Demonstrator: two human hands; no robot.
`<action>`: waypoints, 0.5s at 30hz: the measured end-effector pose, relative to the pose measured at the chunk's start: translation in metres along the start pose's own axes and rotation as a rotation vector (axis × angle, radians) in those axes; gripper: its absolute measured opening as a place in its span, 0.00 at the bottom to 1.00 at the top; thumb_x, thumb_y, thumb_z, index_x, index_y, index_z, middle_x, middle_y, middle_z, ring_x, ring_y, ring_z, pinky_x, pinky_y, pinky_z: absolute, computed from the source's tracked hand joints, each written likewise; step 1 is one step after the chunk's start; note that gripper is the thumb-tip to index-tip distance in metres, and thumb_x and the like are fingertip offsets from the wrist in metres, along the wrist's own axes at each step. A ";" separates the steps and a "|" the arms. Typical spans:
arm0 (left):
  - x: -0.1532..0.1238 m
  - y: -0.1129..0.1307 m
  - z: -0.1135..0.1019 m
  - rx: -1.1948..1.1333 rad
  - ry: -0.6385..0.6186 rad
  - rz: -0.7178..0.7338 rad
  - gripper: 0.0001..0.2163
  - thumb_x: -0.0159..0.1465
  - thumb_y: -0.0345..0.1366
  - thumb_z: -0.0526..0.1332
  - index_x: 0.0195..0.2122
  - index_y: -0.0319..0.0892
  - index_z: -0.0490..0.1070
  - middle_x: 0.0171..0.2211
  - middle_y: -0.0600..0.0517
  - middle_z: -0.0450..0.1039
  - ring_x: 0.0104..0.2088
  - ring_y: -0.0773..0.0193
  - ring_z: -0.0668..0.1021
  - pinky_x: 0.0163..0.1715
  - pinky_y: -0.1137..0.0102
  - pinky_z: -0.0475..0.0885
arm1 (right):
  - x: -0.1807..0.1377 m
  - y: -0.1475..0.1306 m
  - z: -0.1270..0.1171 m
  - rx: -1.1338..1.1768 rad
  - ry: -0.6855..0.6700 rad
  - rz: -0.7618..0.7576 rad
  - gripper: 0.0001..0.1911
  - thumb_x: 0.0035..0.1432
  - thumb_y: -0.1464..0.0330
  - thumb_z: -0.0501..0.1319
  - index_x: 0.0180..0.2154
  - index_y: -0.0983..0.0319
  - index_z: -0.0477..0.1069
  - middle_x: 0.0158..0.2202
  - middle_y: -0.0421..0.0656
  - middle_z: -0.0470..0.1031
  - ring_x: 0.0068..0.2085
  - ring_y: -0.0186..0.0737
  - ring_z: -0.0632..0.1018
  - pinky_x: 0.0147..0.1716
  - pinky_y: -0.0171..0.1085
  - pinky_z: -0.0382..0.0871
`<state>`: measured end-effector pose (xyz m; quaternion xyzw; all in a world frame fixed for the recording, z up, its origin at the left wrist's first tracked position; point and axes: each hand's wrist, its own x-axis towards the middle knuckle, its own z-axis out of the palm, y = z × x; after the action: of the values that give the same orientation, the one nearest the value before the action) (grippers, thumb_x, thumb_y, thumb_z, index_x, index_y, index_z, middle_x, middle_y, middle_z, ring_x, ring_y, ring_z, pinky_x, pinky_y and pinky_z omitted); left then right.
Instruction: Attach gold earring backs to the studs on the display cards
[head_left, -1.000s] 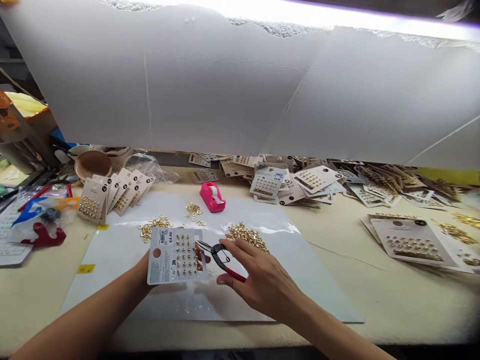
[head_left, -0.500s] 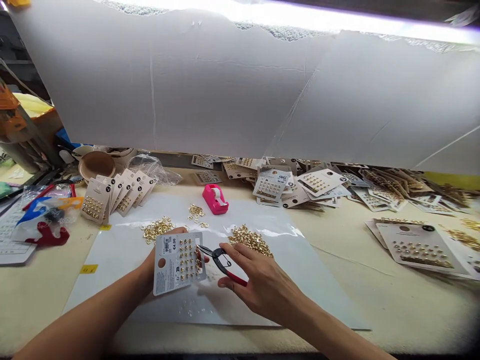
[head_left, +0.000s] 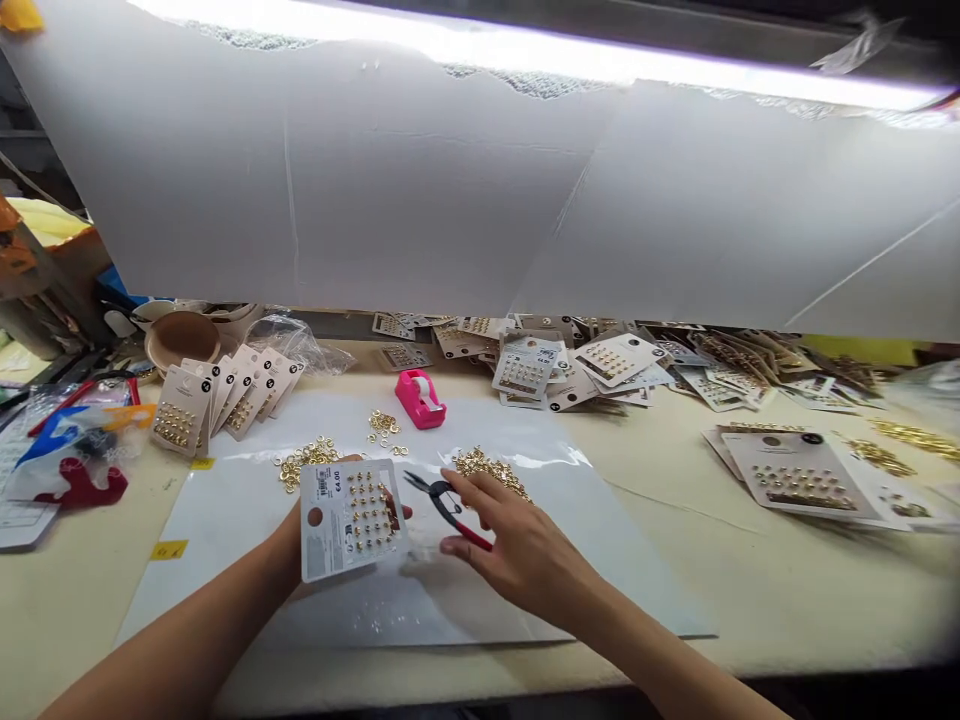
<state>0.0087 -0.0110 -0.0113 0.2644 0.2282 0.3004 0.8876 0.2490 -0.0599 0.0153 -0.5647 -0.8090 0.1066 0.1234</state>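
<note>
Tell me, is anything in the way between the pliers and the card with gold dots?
No, nothing visible: between the tips of the pliers in the right hand and the card in the left hand is just an open gap, with the white mat showing beyond.

Left hand [head_left: 291,530] mostly hidden behind the card [head_left: 322,550]; wrist and a bit of finger show, grip detail blocked. Card's far face turned away, fine print too small to read. Handles of the pliers [head_left: 441,494] partly covered by the right hand [head_left: 517,540]; palm side not visible. Same hand blocks the near end of the stud pile [head_left: 484,466]. Card overlaps the ring pile [head_left: 309,456]. Both forearms cut at bottom edge. Back heap of cards [head_left: 615,360] overlaps, can't count. Far-right surface [head_left: 885,620] blurred. Printed sheet [head_left: 19,505] cut at left edge.
</note>
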 end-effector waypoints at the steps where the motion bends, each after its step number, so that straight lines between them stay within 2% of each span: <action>1: 0.001 -0.001 -0.006 0.005 -0.062 0.028 0.21 0.44 0.45 0.70 0.37 0.38 0.76 0.37 0.43 0.79 0.37 0.51 0.80 0.33 0.64 0.72 | 0.001 0.008 -0.003 -0.020 0.002 0.058 0.31 0.59 0.54 0.55 0.59 0.62 0.56 0.49 0.53 0.69 0.45 0.50 0.75 0.38 0.44 0.72; 3: 0.003 -0.002 -0.015 -0.011 -0.133 0.175 0.23 0.46 0.47 0.69 0.40 0.39 0.76 0.41 0.43 0.79 0.44 0.47 0.78 0.41 0.59 0.72 | 0.004 0.029 -0.009 -0.118 -0.001 0.216 0.30 0.60 0.54 0.52 0.59 0.63 0.57 0.48 0.52 0.70 0.43 0.51 0.75 0.38 0.45 0.71; 5: 0.004 -0.003 -0.020 -0.021 -0.178 0.317 0.23 0.48 0.49 0.67 0.42 0.41 0.75 0.41 0.46 0.79 0.46 0.47 0.78 0.48 0.55 0.69 | 0.006 0.055 -0.014 -0.259 -0.019 0.397 0.31 0.60 0.52 0.51 0.58 0.64 0.58 0.48 0.54 0.70 0.44 0.54 0.75 0.38 0.46 0.69; 7: 0.006 -0.004 -0.019 -0.003 -0.182 0.381 0.20 0.50 0.49 0.67 0.41 0.43 0.75 0.38 0.48 0.80 0.44 0.48 0.78 0.51 0.53 0.67 | 0.007 0.081 -0.015 -0.378 -0.018 0.555 0.32 0.60 0.51 0.50 0.57 0.67 0.58 0.48 0.56 0.70 0.46 0.56 0.73 0.39 0.47 0.68; 9: 0.007 -0.003 -0.017 0.016 -0.154 0.387 0.19 0.50 0.49 0.66 0.39 0.44 0.76 0.35 0.50 0.80 0.42 0.49 0.79 0.51 0.52 0.66 | 0.005 0.104 -0.012 -0.446 -0.022 0.657 0.31 0.59 0.50 0.51 0.53 0.68 0.61 0.45 0.56 0.71 0.46 0.56 0.73 0.40 0.46 0.67; 12: 0.007 -0.001 -0.011 0.000 -0.100 0.397 0.17 0.49 0.51 0.66 0.34 0.45 0.77 0.34 0.50 0.81 0.38 0.50 0.80 0.47 0.53 0.70 | 0.001 0.128 -0.004 -0.478 -0.031 0.648 0.27 0.61 0.51 0.49 0.45 0.68 0.67 0.42 0.57 0.72 0.46 0.57 0.72 0.40 0.47 0.66; 15: 0.006 0.002 -0.005 0.008 0.002 0.399 0.14 0.48 0.48 0.68 0.32 0.46 0.78 0.34 0.50 0.81 0.37 0.52 0.80 0.46 0.54 0.71 | -0.003 0.137 0.002 -0.481 -0.010 0.565 0.26 0.62 0.54 0.49 0.45 0.70 0.68 0.44 0.60 0.71 0.47 0.58 0.71 0.44 0.50 0.63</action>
<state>0.0088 -0.0040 -0.0153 0.3077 0.1736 0.4696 0.8091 0.3712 -0.0165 -0.0299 -0.7780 -0.6239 -0.0540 -0.0510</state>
